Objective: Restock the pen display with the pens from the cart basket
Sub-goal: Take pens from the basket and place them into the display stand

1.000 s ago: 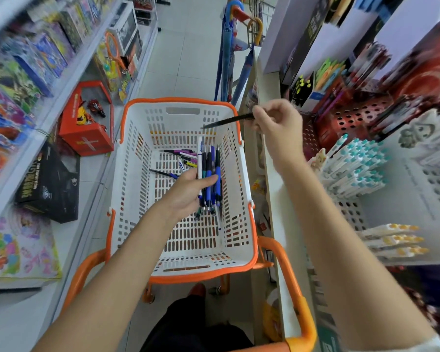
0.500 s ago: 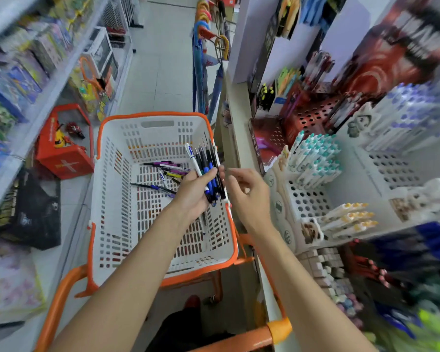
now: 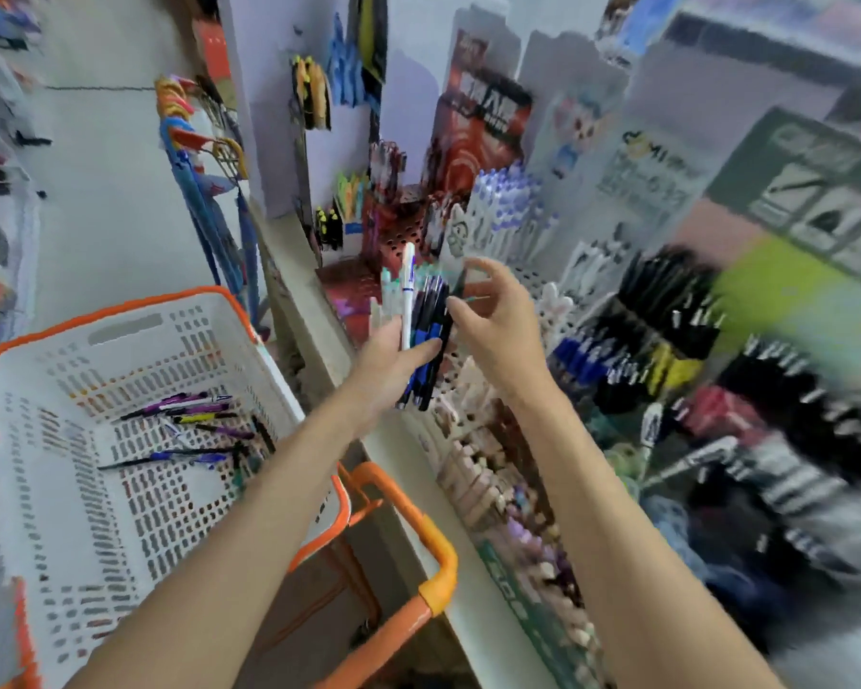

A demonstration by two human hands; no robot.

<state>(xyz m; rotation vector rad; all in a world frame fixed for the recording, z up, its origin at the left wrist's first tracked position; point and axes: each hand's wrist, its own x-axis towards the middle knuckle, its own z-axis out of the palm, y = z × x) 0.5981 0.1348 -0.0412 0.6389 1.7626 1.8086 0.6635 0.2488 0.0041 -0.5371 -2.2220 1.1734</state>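
Note:
My left hand (image 3: 386, 363) grips a bundle of pens (image 3: 424, 324), blue and black with one white pen sticking up, held upright in front of the pen display (image 3: 505, 216). My right hand (image 3: 505, 323) is just right of the bundle, and its thumb and fingers pinch the top of one dark pen (image 3: 460, 284). The white cart basket (image 3: 120, 304) with an orange rim stands at the lower left, with several loose pens (image 3: 190, 417) on its floor. The picture is blurred by motion.
The display shelf edge (image 3: 319, 310) runs diagonally between basket and racks. Racks of black and blue pens (image 3: 667, 315) and erasers (image 3: 483, 464) fill the right. Umbrellas (image 3: 205, 191) hang past the basket. The cart's orange handle (image 3: 436, 574) is by the shelf.
The view has swung right toward the display. My left hand has carried the pen bundle from above the basket to the display. My right hand now pinches one pen at the bundle's top.

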